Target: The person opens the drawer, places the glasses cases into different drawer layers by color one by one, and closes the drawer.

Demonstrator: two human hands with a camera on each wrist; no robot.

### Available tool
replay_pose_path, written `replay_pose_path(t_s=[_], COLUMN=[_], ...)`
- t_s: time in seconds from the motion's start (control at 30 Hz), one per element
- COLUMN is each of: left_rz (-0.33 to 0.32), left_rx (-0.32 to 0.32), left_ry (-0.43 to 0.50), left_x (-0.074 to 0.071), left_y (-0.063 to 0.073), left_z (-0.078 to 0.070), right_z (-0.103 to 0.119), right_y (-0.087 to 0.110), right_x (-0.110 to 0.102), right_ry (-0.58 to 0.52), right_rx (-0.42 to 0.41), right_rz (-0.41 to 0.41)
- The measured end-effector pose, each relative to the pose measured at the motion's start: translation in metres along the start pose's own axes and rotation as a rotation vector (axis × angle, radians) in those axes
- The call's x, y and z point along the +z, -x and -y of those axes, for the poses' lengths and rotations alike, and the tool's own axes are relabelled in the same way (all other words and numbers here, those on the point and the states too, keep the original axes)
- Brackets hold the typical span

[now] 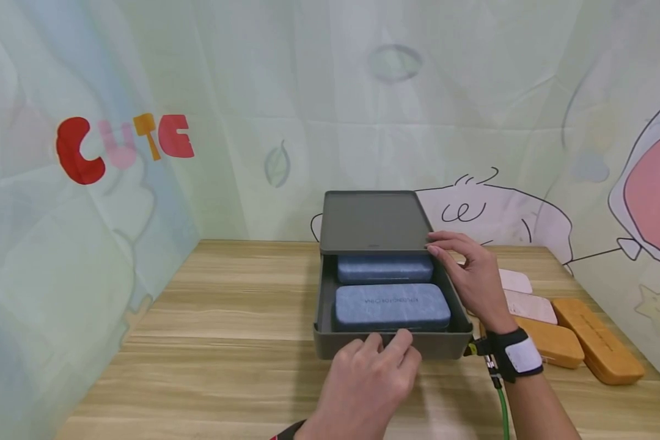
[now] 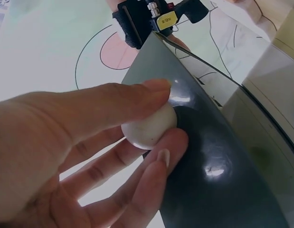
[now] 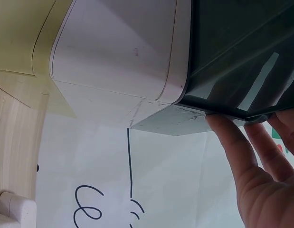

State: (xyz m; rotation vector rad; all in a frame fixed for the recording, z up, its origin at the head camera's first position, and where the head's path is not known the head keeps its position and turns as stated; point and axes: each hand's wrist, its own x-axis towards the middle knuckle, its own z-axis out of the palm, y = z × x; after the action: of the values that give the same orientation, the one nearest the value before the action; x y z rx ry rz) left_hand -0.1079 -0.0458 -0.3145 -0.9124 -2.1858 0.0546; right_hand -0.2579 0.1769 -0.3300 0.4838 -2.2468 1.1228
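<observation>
Apart, hands [image 1: 371, 376] on knob [image 2: 154, 124] and lid [image 1: 374, 220]

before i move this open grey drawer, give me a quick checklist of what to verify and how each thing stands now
1. Grip: the left hand pinches the white round knob on the dark grey plastic-looking drawer: ok.
2. Steadying: the right hand touches the right edge of the flat dark grey top panel: ok.
3. Finger clearance: whether that hand would stay free of the moving drawer: cannot tell.
4. Load: the front blue rectangular case lies flat inside: ok.
5. Headroom: the rear blue rectangular case is partly hidden by the panel: cannot tell.
6. Side clearance: the rightmost orange rectangular case lies apart from the drawer: ok.
</observation>
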Motion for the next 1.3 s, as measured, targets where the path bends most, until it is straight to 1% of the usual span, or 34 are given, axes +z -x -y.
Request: replay_pose_path(t_s=[0.13,0.2,0.27,0.47,0.63,0.77,1.0,1.1,1.3], left_rz=[0.047,0.054,0.039,-0.067,-0.093,-0.092,-0.044,-0.036,-0.053], left_rx=[-0.003,-0.007,-0.013,-0.028,-0.028,-0.033,-0.037,-0.032,-0.033], left_ry=[0.02,0.023,0.015,-0.035,-0.048,-0.043,-0.019,-0.024,-0.02], left_x=[-0.002,-0.002,-0.001,0.006,0.01,0.011,0.012,0.012,0.015], left_y=[-0.001,-0.001,-0.001,-0.001,-0.001,-0.002,-0.003,-0.003,-0.003], left_z=[0.001,0.001,0.002,0.002,0.002,0.004,0.006,0.006,0.007], right_z=[0.0,0.001,0.001,0.001,0.001,0.001,0.001,0.001,0.001], right_y=[0.0,0.001,0.001,0.001,0.001,0.001,0.001,0.001,0.001], right_x=[0.0,0.0,0.0,0.0,0.0,0.0,0.0,0.0,0.0], right_ry=[-0.014,-0.018,-0.021,-0.017,-0.011,-0.007,-0.013,-0.008,-0.008], right_rx=[-0.002,-0.005,-0.007,-0.002,0.002,0.002,-0.004,-0.007,-0.008], right_rz=[-0.003,-0.006,-0.008,-0.007,-0.005,-0.007,-0.012,-0.016,-0.015])
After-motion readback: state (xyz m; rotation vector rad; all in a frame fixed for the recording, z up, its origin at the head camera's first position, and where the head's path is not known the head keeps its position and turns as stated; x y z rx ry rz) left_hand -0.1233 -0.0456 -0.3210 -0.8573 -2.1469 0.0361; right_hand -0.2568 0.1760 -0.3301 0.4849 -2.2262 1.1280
